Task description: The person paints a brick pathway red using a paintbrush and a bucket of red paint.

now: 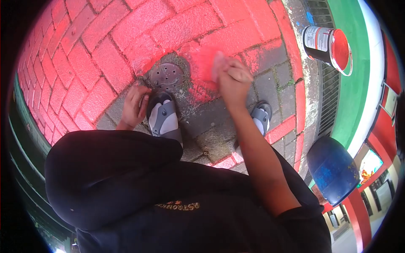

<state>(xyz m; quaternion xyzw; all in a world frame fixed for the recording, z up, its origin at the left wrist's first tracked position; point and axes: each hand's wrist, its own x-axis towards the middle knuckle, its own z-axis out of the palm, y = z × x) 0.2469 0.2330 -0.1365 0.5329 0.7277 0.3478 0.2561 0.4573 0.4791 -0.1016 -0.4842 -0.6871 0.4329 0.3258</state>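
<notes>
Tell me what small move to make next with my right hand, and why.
Probably sweep the blurred painting tool in your right hand rightward over the streaky paver, since grey shows through there, beside more solidly red pavers.

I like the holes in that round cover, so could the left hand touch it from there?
Probably yes: the left hand looks empty and is close to the round cover. The shoe is beside the hand but doesn't seem to block the way.
</notes>
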